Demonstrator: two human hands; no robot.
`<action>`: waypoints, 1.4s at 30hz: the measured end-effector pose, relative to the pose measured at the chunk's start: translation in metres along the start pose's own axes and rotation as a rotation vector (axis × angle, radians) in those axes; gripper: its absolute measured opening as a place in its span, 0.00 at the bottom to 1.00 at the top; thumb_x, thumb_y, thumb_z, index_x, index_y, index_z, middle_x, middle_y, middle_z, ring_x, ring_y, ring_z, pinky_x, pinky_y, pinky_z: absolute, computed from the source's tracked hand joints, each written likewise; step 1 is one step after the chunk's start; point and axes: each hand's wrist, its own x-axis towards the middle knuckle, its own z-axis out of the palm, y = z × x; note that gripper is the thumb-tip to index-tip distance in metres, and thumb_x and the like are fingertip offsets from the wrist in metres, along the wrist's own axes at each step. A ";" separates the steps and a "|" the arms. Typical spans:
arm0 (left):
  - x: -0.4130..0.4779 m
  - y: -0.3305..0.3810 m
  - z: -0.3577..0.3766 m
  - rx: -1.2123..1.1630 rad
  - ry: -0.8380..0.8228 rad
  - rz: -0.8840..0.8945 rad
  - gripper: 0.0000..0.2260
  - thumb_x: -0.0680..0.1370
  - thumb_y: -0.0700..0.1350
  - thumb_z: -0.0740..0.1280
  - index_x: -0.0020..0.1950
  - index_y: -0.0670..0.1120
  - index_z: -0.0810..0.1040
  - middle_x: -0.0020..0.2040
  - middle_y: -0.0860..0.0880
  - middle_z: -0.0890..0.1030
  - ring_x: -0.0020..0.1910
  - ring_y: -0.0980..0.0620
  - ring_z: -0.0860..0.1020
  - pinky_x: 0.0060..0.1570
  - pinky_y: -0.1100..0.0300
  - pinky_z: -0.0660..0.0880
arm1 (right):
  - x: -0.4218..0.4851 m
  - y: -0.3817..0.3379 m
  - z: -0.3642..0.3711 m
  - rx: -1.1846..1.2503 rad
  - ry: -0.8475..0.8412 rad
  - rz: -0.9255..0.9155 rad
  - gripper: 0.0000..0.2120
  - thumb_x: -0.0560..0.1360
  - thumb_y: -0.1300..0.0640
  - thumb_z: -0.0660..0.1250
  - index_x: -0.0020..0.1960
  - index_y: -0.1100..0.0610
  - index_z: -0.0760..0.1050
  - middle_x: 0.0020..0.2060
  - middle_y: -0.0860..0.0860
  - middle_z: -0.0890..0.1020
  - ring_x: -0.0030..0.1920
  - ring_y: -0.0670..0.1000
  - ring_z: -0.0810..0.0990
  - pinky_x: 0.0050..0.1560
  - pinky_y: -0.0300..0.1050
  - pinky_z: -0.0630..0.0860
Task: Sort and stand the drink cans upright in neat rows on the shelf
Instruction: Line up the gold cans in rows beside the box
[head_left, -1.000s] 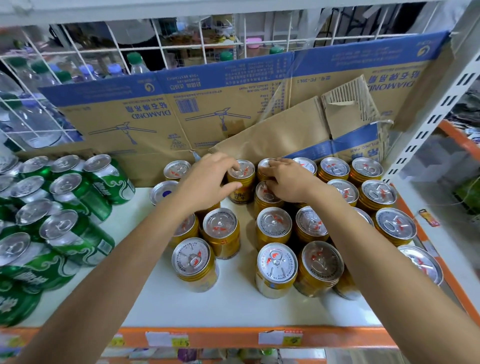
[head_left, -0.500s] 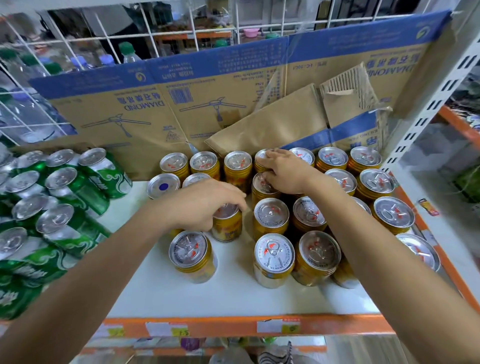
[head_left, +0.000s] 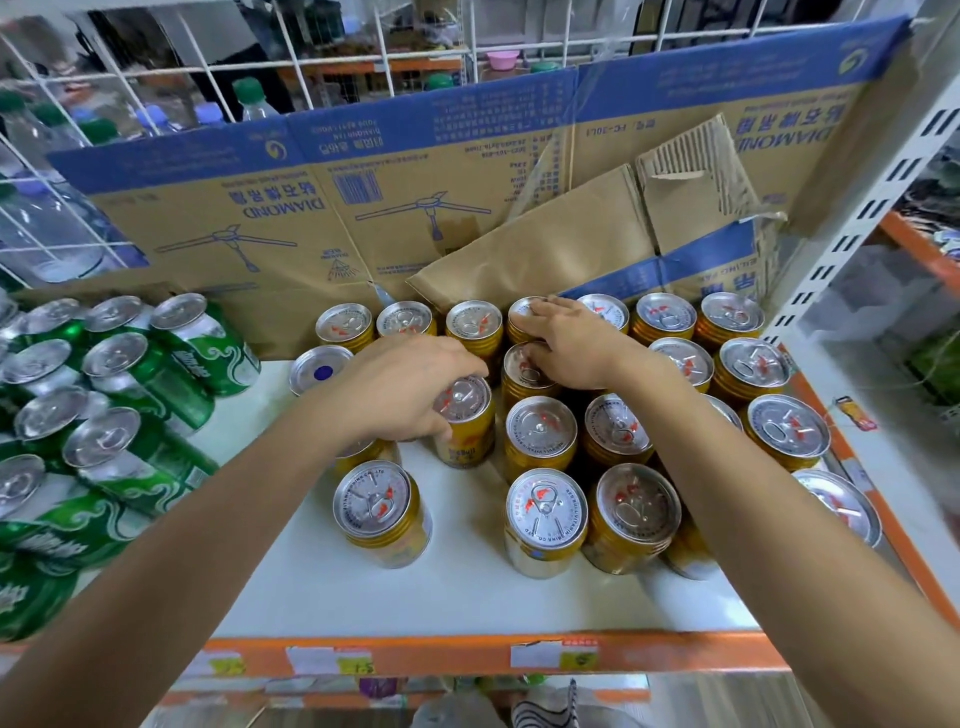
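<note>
Stock on white shelf board (head_left: 467, 597) with orange front rail (head_left: 415, 654) carrying paper price labels: short gold-coloured drink cans with silver pull-tab lids (head_left: 540, 426), standing upright in rows across the middle and right, the back row set against a flattened brown-and-blue cardboard carton (head_left: 322, 208) that lines the rear. Left hand (head_left: 400, 389): grip clamped from above around one gold can with red lettering on its side (head_left: 462, 421), which stands on the shelf just left of the second-row cans, slightly tilted. Right hand (head_left: 566, 348): laid palm-down over the tops of two gold cans at the back; fingers spread, whether the grip is clamped on either can cannot be told. One gold can (head_left: 379, 514) stands alone near the front, apart from the main block; two more (head_left: 545, 519) stand side by side, touching, at the front of the block. One can with plain silver end marked by a blue dot (head_left: 322, 369) stands at the left end of the second row. Green drink cans with silver lids (head_left: 145, 374) are grouped at the far left, leaning in the wide-angle view. White wire grid (head_left: 311, 78) rises behind the carton, with clear plastic bottles (head_left: 47, 228) behind it.
</note>
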 end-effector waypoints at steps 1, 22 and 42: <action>0.004 -0.002 0.001 -0.028 0.001 -0.006 0.32 0.71 0.54 0.73 0.73 0.55 0.65 0.69 0.54 0.70 0.67 0.51 0.69 0.63 0.52 0.69 | 0.000 0.000 0.001 -0.001 -0.001 0.004 0.19 0.79 0.57 0.56 0.69 0.58 0.66 0.71 0.58 0.66 0.73 0.55 0.59 0.74 0.43 0.49; 0.007 -0.014 0.035 -0.346 0.302 -0.048 0.09 0.70 0.44 0.75 0.43 0.47 0.76 0.44 0.53 0.71 0.45 0.51 0.73 0.43 0.53 0.73 | 0.003 0.000 0.004 -0.029 -0.021 0.034 0.20 0.80 0.55 0.56 0.71 0.59 0.63 0.71 0.59 0.65 0.73 0.57 0.58 0.74 0.45 0.48; -0.017 -0.011 0.030 -0.419 0.355 0.007 0.12 0.70 0.49 0.75 0.49 0.49 0.78 0.48 0.53 0.76 0.50 0.52 0.73 0.52 0.54 0.72 | -0.025 -0.028 -0.009 0.098 0.002 0.053 0.22 0.79 0.54 0.59 0.70 0.59 0.63 0.70 0.58 0.64 0.72 0.57 0.58 0.71 0.46 0.54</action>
